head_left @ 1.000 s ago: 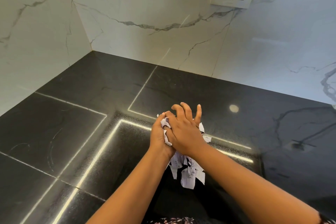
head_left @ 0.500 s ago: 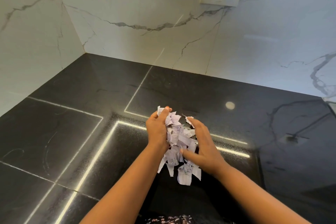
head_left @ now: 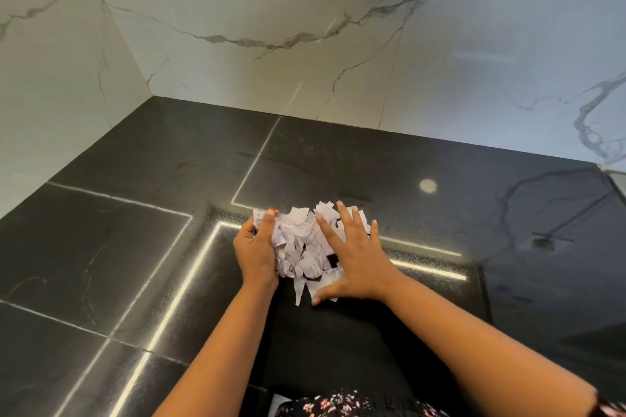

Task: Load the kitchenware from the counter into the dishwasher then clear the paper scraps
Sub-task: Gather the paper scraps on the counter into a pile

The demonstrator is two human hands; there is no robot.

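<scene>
Paper scraps (head_left: 301, 244) gather best if the left hand (head_left: 255, 252) (curled round the pile's left edge) holds while the right hand (head_left: 355, 257), fingers spread flat, sweeps strays inward.

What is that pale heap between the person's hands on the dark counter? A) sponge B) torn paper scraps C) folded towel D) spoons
B: small torn paper scraps lie heaped on the counter, the left hand holding one side, the right hand spread flat on top.
</scene>
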